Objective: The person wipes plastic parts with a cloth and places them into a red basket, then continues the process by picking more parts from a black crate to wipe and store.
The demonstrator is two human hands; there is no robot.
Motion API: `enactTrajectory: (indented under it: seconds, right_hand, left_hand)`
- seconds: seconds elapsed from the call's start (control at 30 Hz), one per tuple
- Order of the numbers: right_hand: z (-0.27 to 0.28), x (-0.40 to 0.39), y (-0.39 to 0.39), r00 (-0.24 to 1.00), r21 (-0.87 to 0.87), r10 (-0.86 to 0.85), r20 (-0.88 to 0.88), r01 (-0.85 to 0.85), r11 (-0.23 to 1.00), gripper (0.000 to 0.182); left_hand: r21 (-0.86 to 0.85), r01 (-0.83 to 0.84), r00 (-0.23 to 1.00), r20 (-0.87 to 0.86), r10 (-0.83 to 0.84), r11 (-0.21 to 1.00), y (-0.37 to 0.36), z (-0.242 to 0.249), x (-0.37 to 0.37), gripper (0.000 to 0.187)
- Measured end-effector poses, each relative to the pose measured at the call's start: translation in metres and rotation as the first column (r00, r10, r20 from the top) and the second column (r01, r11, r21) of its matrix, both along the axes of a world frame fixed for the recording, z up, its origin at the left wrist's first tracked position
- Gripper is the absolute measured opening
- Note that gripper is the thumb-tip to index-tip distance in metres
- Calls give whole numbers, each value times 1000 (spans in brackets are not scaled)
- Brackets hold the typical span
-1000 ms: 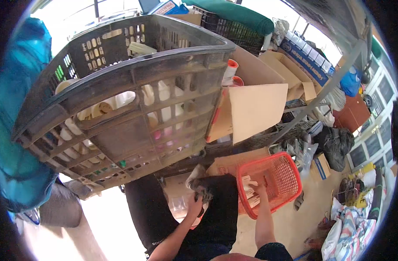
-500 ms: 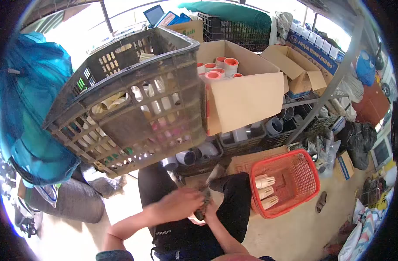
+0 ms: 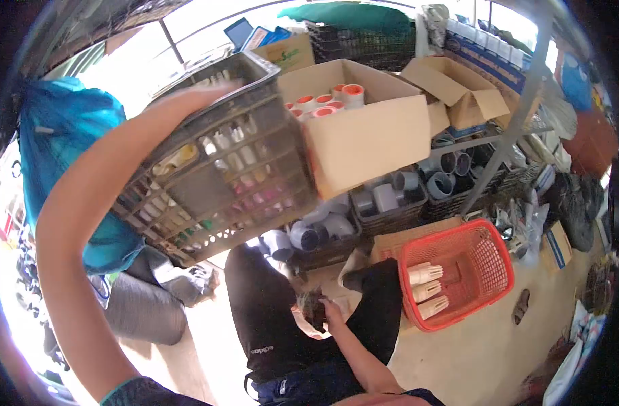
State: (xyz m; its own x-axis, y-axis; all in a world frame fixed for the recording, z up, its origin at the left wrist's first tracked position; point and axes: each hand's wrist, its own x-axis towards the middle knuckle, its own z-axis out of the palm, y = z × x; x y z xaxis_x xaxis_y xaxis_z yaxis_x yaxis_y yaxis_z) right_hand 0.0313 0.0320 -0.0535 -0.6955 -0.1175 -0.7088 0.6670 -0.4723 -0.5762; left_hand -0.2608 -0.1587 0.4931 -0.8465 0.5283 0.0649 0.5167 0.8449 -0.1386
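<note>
The right hand (image 3: 333, 316) is low down between the knees of the black trousers (image 3: 262, 304), fingers curled in round the near side of a dark, bristly-looking clump (image 3: 311, 304). So that thing is right at the fingertips, touching, on the hand's left. No clue what it's made of tbh, it's just a murky tangle, and the pale thing with a reddish edge (image 3: 308, 327) below it is mostly covered up

Left hand (image 3: 221, 93) is way up at the top of the big black slatted plastic crate (image 3: 204, 193), with the arm arching across the crate's left part. It's badly smeared and the fingertips are lost around the rim, so I can't tell how far the fingers are spread or whether they've got hold of anything. Most of the crate's contents are hidden too, just cream and pinkish bits peeking through the slats

Off to the right of the right hand, well apart from it, three cream slotted plastic pieces (image 3: 427, 291) lie in the red plastic mesh basket (image 3: 490, 260), against its left side
</note>
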Motion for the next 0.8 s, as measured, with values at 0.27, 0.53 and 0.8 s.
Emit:
enactTrajectory:
  seconds: [0.27,0.53,0.8]
  right_hand:
    - [7,-2,15,989,120,-133,-70,141,983,39]
    - [0,-3,4,997,88,-69,-19,71,994,37]
    - [2,-3,11,977,122,-200,-70,208,970,33]
  left_hand:
    - [-208,-296,822,442,360,932,4,7,23,42]
    - [127,-79,983,175,56,989,30,18,33,48]
    - [740,253,923,-378,74,624,16,79,93,54]
